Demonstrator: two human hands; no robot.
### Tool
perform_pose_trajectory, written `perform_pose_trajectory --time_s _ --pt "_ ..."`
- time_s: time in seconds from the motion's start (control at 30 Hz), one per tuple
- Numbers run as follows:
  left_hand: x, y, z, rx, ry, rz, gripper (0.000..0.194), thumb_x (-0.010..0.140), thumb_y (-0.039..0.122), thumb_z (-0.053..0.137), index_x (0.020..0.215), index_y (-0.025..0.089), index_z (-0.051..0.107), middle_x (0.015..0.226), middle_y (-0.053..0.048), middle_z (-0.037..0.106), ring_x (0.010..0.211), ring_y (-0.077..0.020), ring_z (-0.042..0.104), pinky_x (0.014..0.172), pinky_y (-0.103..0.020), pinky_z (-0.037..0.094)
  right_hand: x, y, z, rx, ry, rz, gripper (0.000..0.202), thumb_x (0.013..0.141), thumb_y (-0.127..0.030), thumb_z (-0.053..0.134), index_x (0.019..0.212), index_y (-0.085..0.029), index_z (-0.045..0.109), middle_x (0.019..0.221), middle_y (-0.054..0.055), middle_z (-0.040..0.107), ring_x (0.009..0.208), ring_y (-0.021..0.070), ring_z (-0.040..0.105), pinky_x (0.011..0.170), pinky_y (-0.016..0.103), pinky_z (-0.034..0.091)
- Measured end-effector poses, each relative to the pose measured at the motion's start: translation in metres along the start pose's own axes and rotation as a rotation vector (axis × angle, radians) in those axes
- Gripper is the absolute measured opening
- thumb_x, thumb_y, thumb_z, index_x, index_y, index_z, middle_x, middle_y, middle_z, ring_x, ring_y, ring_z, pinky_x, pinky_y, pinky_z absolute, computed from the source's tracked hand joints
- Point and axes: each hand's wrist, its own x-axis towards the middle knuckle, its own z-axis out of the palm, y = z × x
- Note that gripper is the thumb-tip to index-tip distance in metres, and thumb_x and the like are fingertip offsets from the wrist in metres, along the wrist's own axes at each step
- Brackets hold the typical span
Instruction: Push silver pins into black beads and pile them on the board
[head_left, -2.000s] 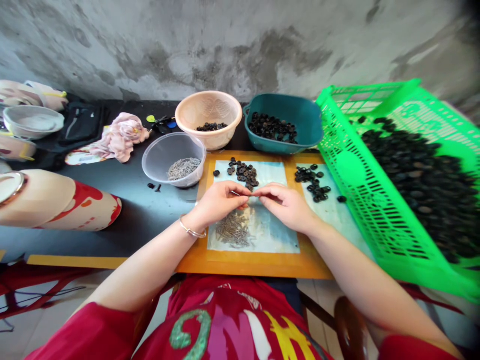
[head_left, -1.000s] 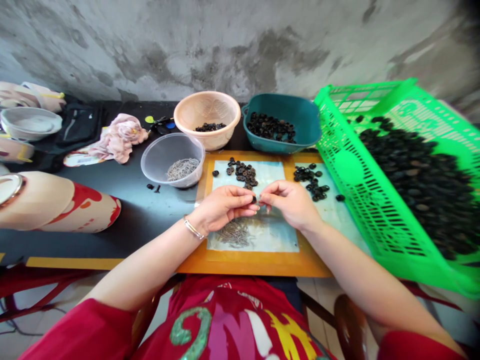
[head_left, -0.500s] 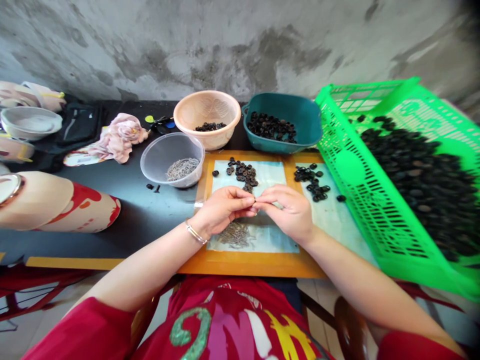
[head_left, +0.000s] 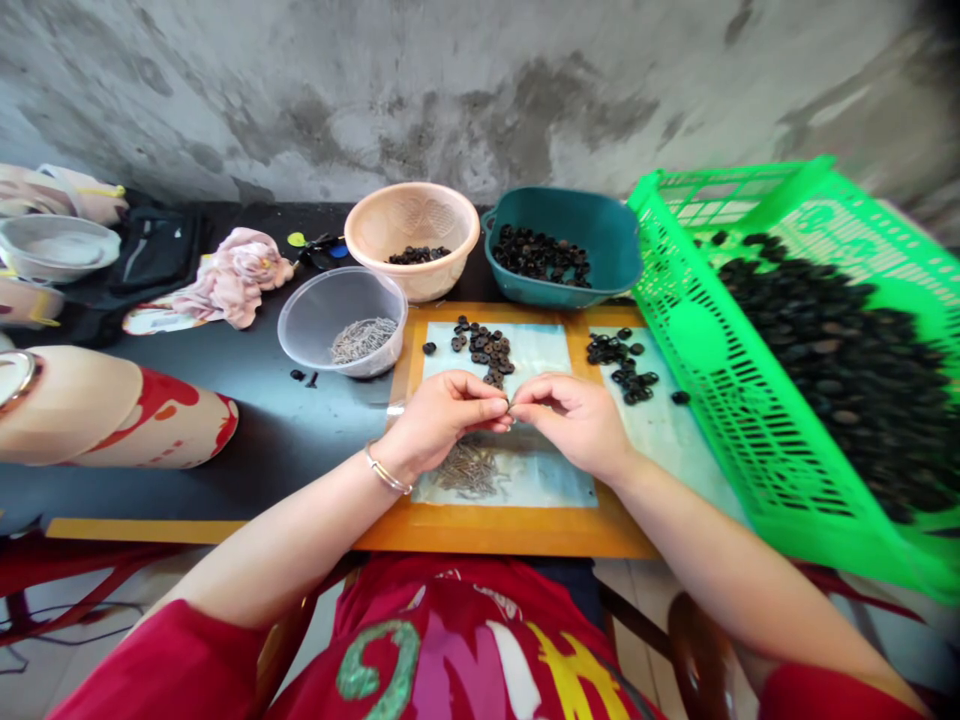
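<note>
My left hand [head_left: 452, 420] and my right hand [head_left: 568, 420] meet fingertip to fingertip over a pale sheet [head_left: 540, 480]. Both are closed in a pinch; whatever sits between the fingertips is too small and covered to name. Just beyond them lies a cluster of small dark round pieces with holes [head_left: 487, 350]. Below my left hand is a pile of thin metal pins [head_left: 471, 470], partly covered by the hand. To the right, small black rings [head_left: 634, 382] rest on a second pale sheet [head_left: 675, 445].
A clear bowl of metal pins [head_left: 300, 335], a peach bowl [head_left: 364, 240] and a teal basin [head_left: 619, 240] holding dark pieces stand behind. A large green crate [head_left: 694, 330] full of black pieces takes up the right. A tumbler [head_left: 172, 415] and a pink cloth [head_left: 240, 275] are left.
The view has shifted very slightly. My hands stay pinched together in the same place, with the right fingers a little differently bent.
</note>
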Motion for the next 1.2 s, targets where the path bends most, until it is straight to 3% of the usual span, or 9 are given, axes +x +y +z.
perform_pose_trajectory --time_s 0.17,0.3,0.47,0.63,0.8,1.0,1.2 --pt "0.001 -0.001 -0.001 0.049 0.028 0.010 0.027 0.057 0.024 0.091 0.070 0.010 0.072 0.064 -0.005 0.073 0.061 -0.0136 0.070 0.066 -0.025 0.057 -0.003 0.004 0.004 -0.116 0.034 -0.068 0.009 0.083 -0.021 0.068 0.074 -0.022 0.070 0.080 0.001 0.072 0.076 0.0170 0.066 0.074 0.032 0.053" --pt "0.002 -0.001 -0.001 -0.021 0.011 -0.029 0.028 0.057 0.022 0.092 0.070 0.010 0.070 0.066 -0.005 0.073 0.060 -0.0132 0.070 0.067 -0.024 0.058 -0.004 0.004 0.005 -0.088 0.042 -0.016 0.007 0.083 -0.022 0.068 0.077 -0.022 0.070 0.080 0.001 0.073 0.074 0.0158 0.066 0.072 0.030 0.053" --pt "0.003 -0.001 0.001 -0.158 -0.040 -0.059 0.026 0.061 0.018 0.089 0.075 0.010 0.069 0.066 -0.005 0.073 0.061 -0.0118 0.070 0.063 -0.020 0.057 0.006 0.003 -0.018 -0.055 -0.013 0.104 0.018 0.078 -0.035 0.076 0.087 -0.021 0.071 0.081 0.002 0.073 0.070 0.0175 0.066 0.068 0.031 0.053" --pt "0.005 0.000 -0.002 -0.229 -0.004 -0.042 0.023 0.065 0.009 0.084 0.083 0.011 0.071 0.069 -0.004 0.073 0.068 -0.0130 0.072 0.067 -0.020 0.059 0.024 0.033 -0.069 -0.613 0.204 0.094 0.026 0.076 -0.036 0.077 0.095 -0.020 0.070 0.076 0.004 0.066 0.068 0.0204 0.060 0.068 0.036 0.050" --pt "0.004 0.002 -0.003 -0.191 -0.006 -0.067 0.018 0.070 0.008 0.080 0.087 0.010 0.072 0.073 -0.006 0.075 0.071 -0.0128 0.073 0.073 -0.022 0.059 0.028 0.065 -0.094 -0.916 0.124 0.100 0.016 0.076 -0.032 0.077 0.084 -0.019 0.072 0.082 0.009 0.065 0.077 0.0261 0.062 0.074 0.043 0.051" --pt "0.003 0.002 -0.001 -0.120 0.015 0.008 0.025 0.065 0.011 0.085 0.085 0.009 0.071 0.074 -0.005 0.075 0.074 -0.0140 0.073 0.076 -0.023 0.059 0.025 0.046 -0.084 -0.573 0.165 0.177 0.016 0.081 -0.033 0.071 0.090 -0.021 0.071 0.082 0.007 0.071 0.072 0.0225 0.065 0.072 0.042 0.054" --pt "0.002 0.000 0.003 -0.053 0.056 0.092 0.032 0.062 0.015 0.087 0.089 0.010 0.071 0.074 -0.003 0.074 0.072 -0.0153 0.073 0.074 -0.026 0.059 0.013 0.011 -0.037 -0.087 -0.007 0.149 0.029 0.075 -0.037 0.078 0.098 -0.021 0.071 0.088 0.005 0.074 0.077 0.0210 0.069 0.074 0.037 0.058"
